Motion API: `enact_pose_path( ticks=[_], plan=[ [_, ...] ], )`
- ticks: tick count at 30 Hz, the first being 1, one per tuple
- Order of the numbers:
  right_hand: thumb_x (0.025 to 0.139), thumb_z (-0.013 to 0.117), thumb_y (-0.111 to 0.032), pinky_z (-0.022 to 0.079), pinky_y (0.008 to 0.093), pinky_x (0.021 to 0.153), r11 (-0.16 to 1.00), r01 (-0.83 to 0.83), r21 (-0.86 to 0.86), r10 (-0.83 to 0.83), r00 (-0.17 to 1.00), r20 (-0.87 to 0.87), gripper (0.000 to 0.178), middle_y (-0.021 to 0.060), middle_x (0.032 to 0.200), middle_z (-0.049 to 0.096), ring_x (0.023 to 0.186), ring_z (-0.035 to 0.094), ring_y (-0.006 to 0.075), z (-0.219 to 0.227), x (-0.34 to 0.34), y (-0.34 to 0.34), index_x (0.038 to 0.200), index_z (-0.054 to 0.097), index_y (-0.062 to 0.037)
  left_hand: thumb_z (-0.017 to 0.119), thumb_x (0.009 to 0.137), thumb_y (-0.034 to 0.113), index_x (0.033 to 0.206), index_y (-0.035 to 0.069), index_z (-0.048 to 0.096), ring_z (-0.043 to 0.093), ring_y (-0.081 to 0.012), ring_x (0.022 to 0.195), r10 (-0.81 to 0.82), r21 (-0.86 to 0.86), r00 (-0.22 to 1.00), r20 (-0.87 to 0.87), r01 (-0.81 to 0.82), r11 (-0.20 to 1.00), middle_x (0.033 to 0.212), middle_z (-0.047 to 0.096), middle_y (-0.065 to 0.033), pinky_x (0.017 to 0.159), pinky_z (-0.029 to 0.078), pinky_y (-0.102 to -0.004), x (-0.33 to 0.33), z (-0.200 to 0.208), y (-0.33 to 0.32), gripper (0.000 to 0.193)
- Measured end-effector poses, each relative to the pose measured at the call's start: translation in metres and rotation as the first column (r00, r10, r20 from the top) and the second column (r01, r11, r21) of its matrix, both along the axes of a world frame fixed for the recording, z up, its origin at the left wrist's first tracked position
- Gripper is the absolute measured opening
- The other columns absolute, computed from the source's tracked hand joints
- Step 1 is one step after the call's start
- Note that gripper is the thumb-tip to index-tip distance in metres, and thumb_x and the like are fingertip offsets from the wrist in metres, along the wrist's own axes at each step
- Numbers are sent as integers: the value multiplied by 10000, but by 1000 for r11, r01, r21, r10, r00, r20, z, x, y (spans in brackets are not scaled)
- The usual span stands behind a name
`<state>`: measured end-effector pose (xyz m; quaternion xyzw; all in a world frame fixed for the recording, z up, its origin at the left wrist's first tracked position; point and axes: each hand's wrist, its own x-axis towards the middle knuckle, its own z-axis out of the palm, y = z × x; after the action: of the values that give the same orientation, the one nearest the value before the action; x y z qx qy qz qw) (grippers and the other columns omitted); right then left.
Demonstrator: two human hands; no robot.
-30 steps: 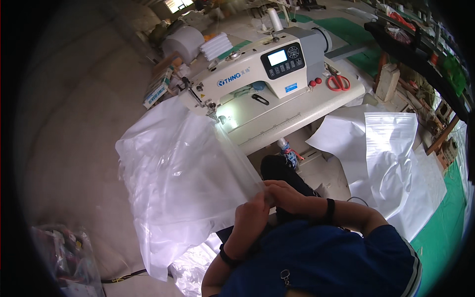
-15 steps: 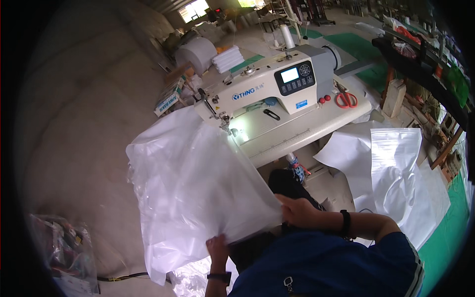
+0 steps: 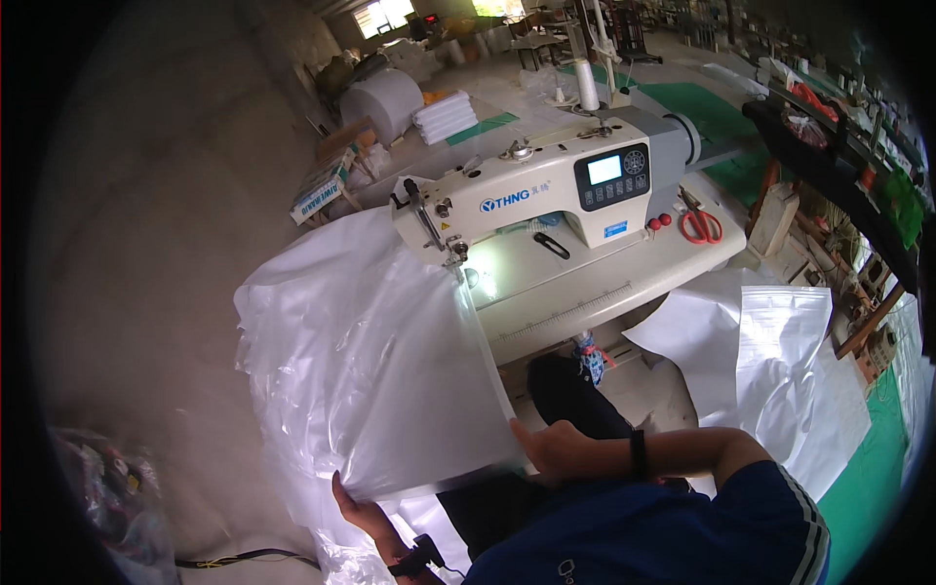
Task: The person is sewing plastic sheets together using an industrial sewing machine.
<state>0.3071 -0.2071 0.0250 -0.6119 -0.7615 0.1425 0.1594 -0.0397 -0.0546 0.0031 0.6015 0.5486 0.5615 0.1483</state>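
A large, translucent white plastic sheet hangs in folds over the left side of the sewing machine. Its right edge runs up to the lit area under the needle. My right hand pinches this edge near the sheet's lower right corner. At the bottom edge, further left, my left hand grips the sheet with one digit stretched up along it; its other fingers are partly hidden. Between the two hands the sheet is drawn fairly flat. On the machine bed lie a small black thread snipper and red-handled scissors.
White sheeting lies to the right of my knee. Behind the machine are a big white roll and a folded white stack. A cluttered rack stands at right; a clear bag sits lower left.
My left hand has moved left and down along the sheet's bottom edge. My right hand has shifted left and slightly down, and the sheet is spread flatter. The view has shifted a little.
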Motion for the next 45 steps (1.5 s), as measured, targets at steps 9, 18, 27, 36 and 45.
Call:
enact_pose_path(
  ticks=[9,18,27,36,45],
  plan=[
    [777,649,-212,454,377,419,985,170,7,-170,983,70,772,93,593,617,468,616,249,-2,7,53,1388,311,116,339,757,-182,1387,-14,434,424,-283,1313,-49,112,998,51,43,993,1405,468,-161,1151,265,-394,30,21,66,659],
    [805,600,-160,458,373,437,947,304,105,-308,951,29,683,87,636,647,497,630,246,1,21,102,1384,346,99,339,717,-171,1409,1,425,410,-262,1340,-176,59,984,-28,178,982,1431,461,-152,1152,256,-357,45,17,147,718],
    [757,636,-133,492,393,462,951,280,134,-298,944,142,400,142,611,623,565,667,282,18,45,167,1071,512,81,396,701,-202,1389,39,456,490,-306,1254,-214,61,950,-228,234,970,1308,537,-175,1102,337,-376,63,0,235,731],
    [750,590,-88,496,425,494,951,270,151,-299,928,221,437,154,637,633,589,669,310,30,66,219,1097,517,167,471,786,-81,1354,61,478,557,-389,1123,-214,-38,860,-463,222,974,1201,581,-226,960,449,-431,74,8,291,586],
    [827,560,-160,498,418,544,960,254,120,-278,923,267,498,117,683,656,637,671,294,32,88,253,1247,515,105,486,906,100,1391,113,437,583,-424,1056,-343,-297,624,-702,181,937,1136,611,-229,907,468,-481,72,32,325,488]
  ],
)
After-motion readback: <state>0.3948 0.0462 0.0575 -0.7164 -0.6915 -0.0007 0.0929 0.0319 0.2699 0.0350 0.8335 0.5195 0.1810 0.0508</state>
